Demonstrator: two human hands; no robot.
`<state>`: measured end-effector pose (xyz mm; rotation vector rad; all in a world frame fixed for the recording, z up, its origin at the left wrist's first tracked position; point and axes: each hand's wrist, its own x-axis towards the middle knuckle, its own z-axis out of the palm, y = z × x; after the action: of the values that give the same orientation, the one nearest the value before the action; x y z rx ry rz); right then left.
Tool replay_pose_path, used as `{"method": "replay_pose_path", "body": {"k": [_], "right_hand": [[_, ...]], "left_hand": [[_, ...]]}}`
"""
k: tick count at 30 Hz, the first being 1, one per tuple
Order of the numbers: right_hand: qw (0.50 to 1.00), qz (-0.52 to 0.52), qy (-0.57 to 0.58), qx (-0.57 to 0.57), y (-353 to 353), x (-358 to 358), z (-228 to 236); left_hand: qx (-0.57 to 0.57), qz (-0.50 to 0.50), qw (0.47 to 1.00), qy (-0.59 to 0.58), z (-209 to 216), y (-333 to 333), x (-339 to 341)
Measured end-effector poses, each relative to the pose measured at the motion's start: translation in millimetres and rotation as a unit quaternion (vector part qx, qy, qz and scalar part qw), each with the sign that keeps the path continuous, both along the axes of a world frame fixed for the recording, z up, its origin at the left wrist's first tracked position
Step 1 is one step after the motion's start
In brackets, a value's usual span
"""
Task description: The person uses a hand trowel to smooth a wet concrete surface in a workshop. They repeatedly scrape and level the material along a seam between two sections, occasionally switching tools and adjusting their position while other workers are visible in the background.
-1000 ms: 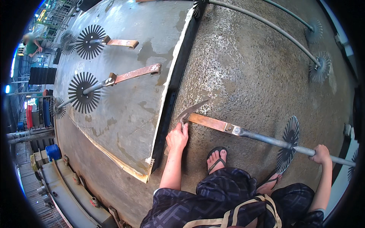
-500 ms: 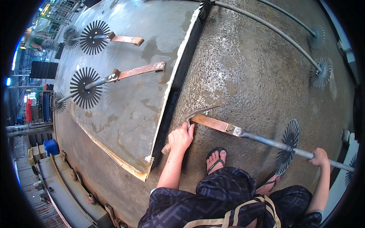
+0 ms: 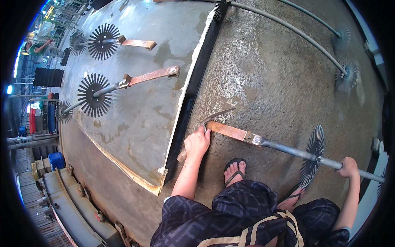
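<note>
My left hand (image 3: 196, 144) is closed around a small hand pick with a curved, pointed metal head (image 3: 220, 115) and a wooden handle (image 3: 182, 155). Its fingertips are beside the end of a flat copper-coloured bar (image 3: 227, 131), and the pick's head crosses that end. Two bolts join the bar to a grey metal rod (image 3: 290, 150). A dark slotted disc (image 3: 312, 156) is mounted on the rod. Farther right, my right hand (image 3: 349, 167) is wrapped around the rod, beyond the disc.
On a grey raised slab (image 3: 140, 103) to the left are similar rods with slotted discs (image 3: 94, 95) and copper-coloured bars (image 3: 154, 76). The slab has a dark edge (image 3: 185, 111). More rods (image 3: 296, 33) lie at upper right. A person (image 3: 39, 47) is at far left.
Both hands keep their grips. The pick's pointed head has tilted slightly upward over the bar's end. At far left the person has shifted and shows more clearly.
</note>
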<state>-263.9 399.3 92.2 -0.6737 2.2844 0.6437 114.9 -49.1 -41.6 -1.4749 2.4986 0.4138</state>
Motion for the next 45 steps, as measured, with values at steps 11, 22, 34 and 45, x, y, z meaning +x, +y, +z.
{"method": "replay_pose_path", "body": {"k": [11,22,34,45], "right_hand": [[0.999,-0.023,-0.019,0.024,-8,6,8],[1.0,0.002,0.029,-0.009,-8,9,10],[0.998,0.003,0.063,-0.012,-9,13,20],[0.993,0.022,0.099,-0.055,0,16,15]], "left_hand": [[0.0,0.027,1.0,-0.015,12,24,8],[0.039,-0.045,0.998,-0.024,31,46,-1],[0.069,0.021,0.996,-0.059,47,65,-4],[0.112,0.096,0.986,-0.072,57,42,7]]}}
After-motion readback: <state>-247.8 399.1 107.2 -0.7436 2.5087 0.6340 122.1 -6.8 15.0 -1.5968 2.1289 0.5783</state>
